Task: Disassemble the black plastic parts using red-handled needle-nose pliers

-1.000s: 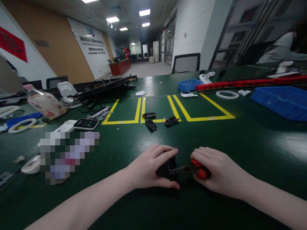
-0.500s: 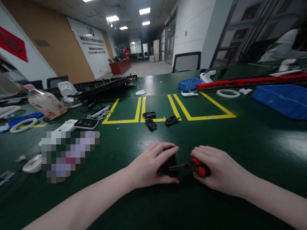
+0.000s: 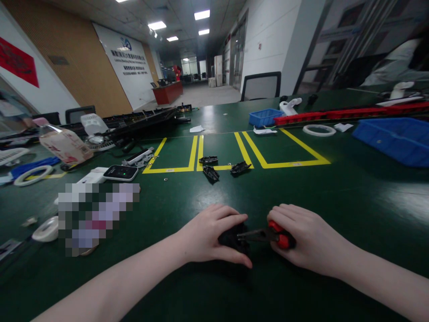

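My left hand [image 3: 214, 237] curls its fingers and thumb round a small black part [image 3: 231, 238], whose exact kind is hard to make out against the dark table. Red-handled needle-nose pliers [image 3: 259, 234] are gripped in my right hand [image 3: 298, 232]. Their jaws point left and their tips meet the black part at its right side. Beyond my hands, three black plastic pieces lie by the middle yellow frame: one piece [image 3: 208, 159] at the back, another [image 3: 211, 174] in front of it, a third [image 3: 240, 168] to the right.
Yellow tape [image 3: 295, 164] marks frames on the green table [image 3: 187, 197]. To the left lie a black-faced device [image 3: 120, 172], a bottle [image 3: 67, 145] and tape rolls. Blue bins [image 3: 392, 141] and a long red strip [image 3: 335, 114] are at the right and back.
The fingers of my left hand have shifted slightly, the thumb lower, showing more of the black part. The pliers remain at the part, with only a small shift.
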Tool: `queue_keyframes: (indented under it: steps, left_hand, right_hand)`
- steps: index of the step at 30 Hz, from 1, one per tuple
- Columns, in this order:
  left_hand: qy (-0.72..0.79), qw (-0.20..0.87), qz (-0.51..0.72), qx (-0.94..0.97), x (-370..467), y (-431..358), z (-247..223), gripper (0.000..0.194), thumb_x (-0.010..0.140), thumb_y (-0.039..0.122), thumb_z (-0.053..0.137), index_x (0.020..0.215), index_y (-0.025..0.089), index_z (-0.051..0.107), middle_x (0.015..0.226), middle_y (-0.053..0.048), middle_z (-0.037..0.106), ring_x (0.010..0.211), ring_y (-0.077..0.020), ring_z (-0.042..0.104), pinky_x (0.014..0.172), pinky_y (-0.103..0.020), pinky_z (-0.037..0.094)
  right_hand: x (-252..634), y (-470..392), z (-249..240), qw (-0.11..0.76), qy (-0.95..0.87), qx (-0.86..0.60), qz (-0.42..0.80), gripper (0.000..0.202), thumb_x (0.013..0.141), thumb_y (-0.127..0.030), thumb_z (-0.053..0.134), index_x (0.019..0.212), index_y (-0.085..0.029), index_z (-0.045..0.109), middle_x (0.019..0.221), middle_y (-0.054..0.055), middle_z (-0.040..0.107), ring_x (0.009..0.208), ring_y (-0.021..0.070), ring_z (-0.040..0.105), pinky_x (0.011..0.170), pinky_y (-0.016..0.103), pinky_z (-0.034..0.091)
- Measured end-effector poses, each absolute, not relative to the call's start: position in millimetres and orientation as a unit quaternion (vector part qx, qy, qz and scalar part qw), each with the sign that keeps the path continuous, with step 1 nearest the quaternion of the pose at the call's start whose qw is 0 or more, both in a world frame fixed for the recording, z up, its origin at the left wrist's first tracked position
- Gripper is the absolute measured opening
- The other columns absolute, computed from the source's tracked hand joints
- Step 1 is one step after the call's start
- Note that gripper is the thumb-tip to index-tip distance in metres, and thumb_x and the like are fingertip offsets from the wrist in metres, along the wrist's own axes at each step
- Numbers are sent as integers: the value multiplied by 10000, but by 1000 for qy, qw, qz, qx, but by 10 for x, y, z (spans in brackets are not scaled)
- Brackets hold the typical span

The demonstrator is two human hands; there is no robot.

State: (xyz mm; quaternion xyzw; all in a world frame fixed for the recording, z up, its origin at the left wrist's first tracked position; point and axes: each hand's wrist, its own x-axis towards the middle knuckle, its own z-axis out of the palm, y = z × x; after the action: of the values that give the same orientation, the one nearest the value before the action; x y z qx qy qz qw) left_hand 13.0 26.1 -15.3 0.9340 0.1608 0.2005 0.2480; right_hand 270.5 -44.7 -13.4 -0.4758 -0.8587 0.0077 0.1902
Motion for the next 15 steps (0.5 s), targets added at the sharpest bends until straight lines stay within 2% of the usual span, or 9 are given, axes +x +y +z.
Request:
queue_keyframes:
  steps: [8, 15]
  left_hand:
    - [147, 232, 210, 938, 124, 251, -153, 732, 818, 579, 731, 1360, 117, 565, 1290, -164, 647, 1147, -272, 616, 980, -413, 530]
    - [148, 189, 230, 943, 133, 239, -135, 748, 837, 491, 744, 1421, 104, 480, 1427, -188, 542, 1288, -285, 541, 1091, -430, 480]
  right_hand:
    - [2708, -450, -165, 197, -860, -472, 5, 125, 720, -176, 592, 832, -214, 553, 767, 40, 628, 670, 188, 559, 602, 318, 436]
    - [2691, -447, -120, 184, -859, -477, 14, 131, 715, -155, 615, 815, -212, 552, 760, 29, 624, 667, 186, 575, 612, 316, 462]
